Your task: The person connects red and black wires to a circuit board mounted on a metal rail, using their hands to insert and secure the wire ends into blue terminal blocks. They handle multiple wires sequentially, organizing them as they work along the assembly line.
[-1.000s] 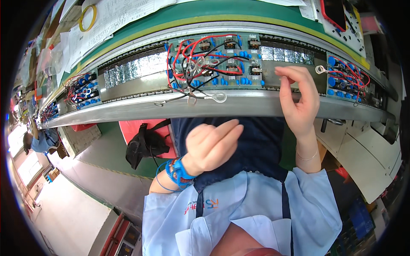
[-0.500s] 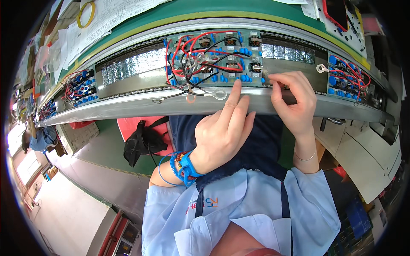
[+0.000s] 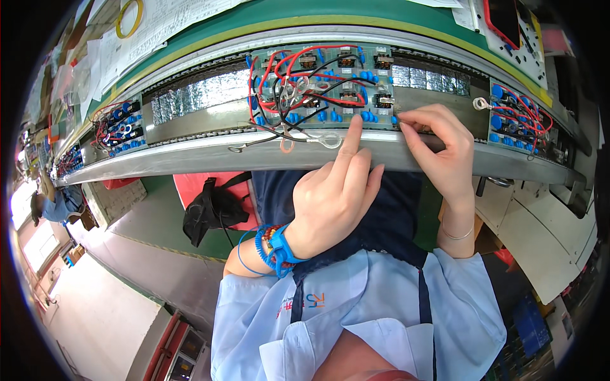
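A green circuit board point(image 3: 305, 117) carries red and black wires, ring terminals and several blue disc components. My left hand point(image 3: 333, 197) is open in front of it. Its index fingertip rests at the board's near edge, beside a group of blue discs point(image 3: 368, 117); the other fingers are loosely bent. At the near right corner, my right hand point(image 3: 441, 143) has thumb and index finger pinched together against a blue disc component point(image 3: 394, 119). The fingertips partly cover the spot where they meet it. A blue coiled wrist strap point(image 3: 278, 251) is around my left wrist.
The board sits on a conveyor with a metal front rail point(image 3: 210, 160). More wired boards lie at the right point(image 3: 518, 117) and left point(image 3: 121, 130). Papers point(image 3: 184, 22) and a yellow tape roll point(image 3: 129, 19) lie beyond it. A person in blue is at far left.
The boards have shifted slightly to the right, and my left hand has moved right with them. My right thumb and index finger have closed together at the blue disc.
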Tool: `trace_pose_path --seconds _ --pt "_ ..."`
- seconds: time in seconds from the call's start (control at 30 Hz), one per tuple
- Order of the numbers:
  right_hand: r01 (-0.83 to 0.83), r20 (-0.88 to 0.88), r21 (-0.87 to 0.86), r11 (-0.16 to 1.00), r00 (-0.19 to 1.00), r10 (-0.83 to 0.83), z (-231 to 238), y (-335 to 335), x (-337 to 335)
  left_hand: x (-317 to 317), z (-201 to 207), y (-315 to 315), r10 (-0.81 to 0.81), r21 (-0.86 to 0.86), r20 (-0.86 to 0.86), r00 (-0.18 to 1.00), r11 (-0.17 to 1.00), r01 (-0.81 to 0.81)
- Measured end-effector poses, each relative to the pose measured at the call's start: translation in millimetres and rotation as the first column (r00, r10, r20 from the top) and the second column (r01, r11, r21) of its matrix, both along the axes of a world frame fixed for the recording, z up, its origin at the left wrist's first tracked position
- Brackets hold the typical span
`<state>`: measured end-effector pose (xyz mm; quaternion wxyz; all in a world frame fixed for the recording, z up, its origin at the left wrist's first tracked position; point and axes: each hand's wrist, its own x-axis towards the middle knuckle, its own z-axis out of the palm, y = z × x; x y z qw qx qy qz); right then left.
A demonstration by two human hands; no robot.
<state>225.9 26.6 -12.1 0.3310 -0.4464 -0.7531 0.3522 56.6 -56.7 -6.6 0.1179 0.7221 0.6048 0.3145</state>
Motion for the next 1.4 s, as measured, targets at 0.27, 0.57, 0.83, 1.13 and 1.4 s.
trace_pose_path --seconds 0.27,0.57,0.83,1.13,1.4 --pt "-0.025 0.03 -0.013 1.0 0.999 0.026 -2 0 -3 -1 -3 1 -0.018 0.032 -0.007 1.0 0.999 0.018" --pt "-0.052 0.115 -0.091 0.994 0.991 0.062 10 7 -5 -10 -3 -11 -0.134 0.132 0.139 0.981 0.984 0.115" --pt "-0.138 0.14 -0.131 0.982 0.978 0.156 12 16 -4 -10 -10 -12 -0.191 0.222 0.218 0.957 0.965 0.142" --pt "-0.28 -0.401 -0.382 0.881 0.909 0.115 20 2 4 8 1 -7 -0.032 0.027 0.514 0.857 0.999 0.021" --pt "-0.428 -0.626 -0.444 0.788 0.777 0.069 14 -3 11 14 5 8 -0.08 0.238 0.372 0.925 0.971 -0.012"
